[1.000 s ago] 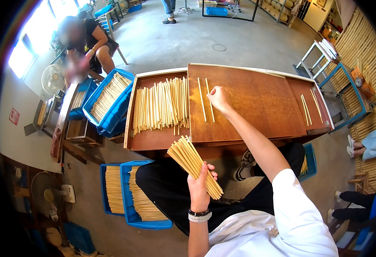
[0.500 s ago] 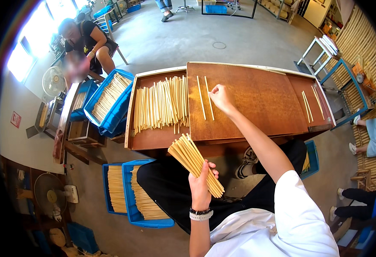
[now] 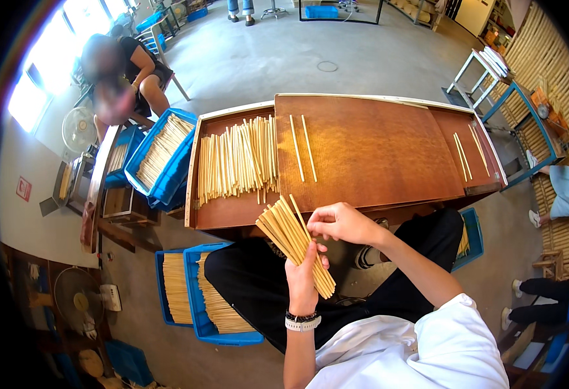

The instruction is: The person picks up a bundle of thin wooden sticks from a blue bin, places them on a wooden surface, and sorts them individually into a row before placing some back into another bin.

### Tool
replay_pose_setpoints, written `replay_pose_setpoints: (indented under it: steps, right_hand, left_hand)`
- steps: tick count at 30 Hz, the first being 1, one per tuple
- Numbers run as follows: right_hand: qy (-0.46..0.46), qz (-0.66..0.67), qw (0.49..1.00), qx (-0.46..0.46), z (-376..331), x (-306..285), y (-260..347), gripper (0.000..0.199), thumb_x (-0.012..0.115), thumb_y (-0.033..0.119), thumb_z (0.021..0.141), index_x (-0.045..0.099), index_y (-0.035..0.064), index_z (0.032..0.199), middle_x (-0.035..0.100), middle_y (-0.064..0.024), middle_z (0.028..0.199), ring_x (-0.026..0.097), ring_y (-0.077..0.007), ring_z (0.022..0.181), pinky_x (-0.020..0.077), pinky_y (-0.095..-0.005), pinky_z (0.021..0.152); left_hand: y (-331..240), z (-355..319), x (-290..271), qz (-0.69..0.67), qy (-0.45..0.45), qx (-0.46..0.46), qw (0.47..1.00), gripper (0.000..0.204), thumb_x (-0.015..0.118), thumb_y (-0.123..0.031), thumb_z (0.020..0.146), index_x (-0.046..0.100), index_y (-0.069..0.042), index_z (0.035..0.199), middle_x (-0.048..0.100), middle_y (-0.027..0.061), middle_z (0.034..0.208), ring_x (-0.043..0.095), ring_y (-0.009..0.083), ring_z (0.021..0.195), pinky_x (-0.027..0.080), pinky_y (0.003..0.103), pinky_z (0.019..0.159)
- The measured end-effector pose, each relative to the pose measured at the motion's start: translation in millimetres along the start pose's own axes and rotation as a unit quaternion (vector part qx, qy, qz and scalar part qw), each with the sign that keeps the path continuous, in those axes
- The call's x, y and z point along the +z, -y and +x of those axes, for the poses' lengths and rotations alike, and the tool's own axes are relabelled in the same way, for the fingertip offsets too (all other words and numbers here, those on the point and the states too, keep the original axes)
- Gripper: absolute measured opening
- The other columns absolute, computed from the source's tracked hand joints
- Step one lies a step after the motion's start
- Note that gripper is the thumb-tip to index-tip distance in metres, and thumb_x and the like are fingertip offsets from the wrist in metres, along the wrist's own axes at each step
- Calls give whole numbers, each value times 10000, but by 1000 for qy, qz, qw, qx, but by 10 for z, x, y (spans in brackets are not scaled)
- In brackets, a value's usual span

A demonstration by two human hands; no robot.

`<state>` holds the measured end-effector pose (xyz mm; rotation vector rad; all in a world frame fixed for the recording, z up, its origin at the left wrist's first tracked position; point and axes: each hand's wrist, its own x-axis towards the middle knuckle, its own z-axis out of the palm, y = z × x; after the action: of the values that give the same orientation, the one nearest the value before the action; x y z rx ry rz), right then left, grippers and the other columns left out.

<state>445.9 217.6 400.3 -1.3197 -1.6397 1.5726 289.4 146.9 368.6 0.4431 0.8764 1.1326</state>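
My left hand (image 3: 304, 272) is closed round a fanned bundle of thin wooden sticks (image 3: 283, 232), held tilted over my lap in front of the tray's near edge. Against the bundle's right side, my right hand (image 3: 346, 223) has its fingers pinched on one stick (image 3: 299, 212) that stands a little apart from the others. Two single sticks (image 3: 307, 146) lie side by side on the brown board (image 3: 375, 149). Left of that board, many more sticks (image 3: 236, 159) lie in a row in the shallow wooden tray (image 3: 192, 188).
A few sticks (image 3: 461, 157) lie at the tray's right end. Blue crates (image 3: 203, 329) of sticks stand on the floor to the left, and another blue crate (image 3: 161, 185) sits beside the tray. A person (image 3: 138, 71) sits at the far left. Fans (image 3: 79, 128) stand along the left wall.
My right hand has come back from the sticks on the board to the bundle and now pinches a stick there. The left hand holds the bundle in nearly the same place.
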Motion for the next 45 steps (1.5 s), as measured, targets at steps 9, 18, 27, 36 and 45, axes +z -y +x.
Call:
replay_pose_setpoints:
  steps: [9, 18, 27, 36, 45]
  right_hand:
    - [20, 30, 999, -12, -154, -23, -63, 129, 654, 116, 918, 638, -13, 925, 665, -30, 814, 581, -58, 702, 495, -251, 683]
    - [-94, 174, 980, -35, -18, -219, 1, 124, 617, 156, 954, 572, 41, 956, 664, -42, 823, 599, -71, 663, 462, -195, 547]
    - [-331, 8, 942, -46, 1080, -1012, -500, 166, 664, 166, 905, 603, 23, 848, 633, -45, 683, 592, -82, 587, 459, -241, 474]
    - [-424, -200, 882, 36, 1607, -1019, -620, 196, 697, 181, 837, 633, 20, 746, 647, -74, 585, 628, -153, 500, 491, -315, 505]
    - [-439, -239, 865, 40, 1661, -1013, -651, 158, 712, 176, 811, 659, 33, 768, 665, -92, 607, 639, -184, 505, 506, -350, 548]
  left_hand:
    - [50, -41, 89, 27, 9, -5, 1000, 175, 564, -135, 990, 567, -17, 1118, 631, 63, 862, 592, 125, 648, 499, 245, 559]
    - [132, -28, 10, 0, -2, -33, 999, 170, 568, -150, 993, 548, -2, 1075, 640, 81, 871, 617, 148, 657, 518, 254, 569]
    - [62, -22, 3, -8, -4, -31, 999, 162, 571, -154, 992, 546, -7, 1056, 638, 87, 869, 615, 150, 669, 511, 258, 571]
    - [29, -38, -91, -17, -22, -35, 999, 152, 578, -151, 986, 535, -19, 1048, 610, 74, 858, 583, 136, 662, 499, 256, 572]
    - [11, -14, -104, -26, -19, -29, 999, 164, 576, -155, 989, 552, -5, 1049, 641, 85, 860, 613, 142, 662, 514, 258, 577]
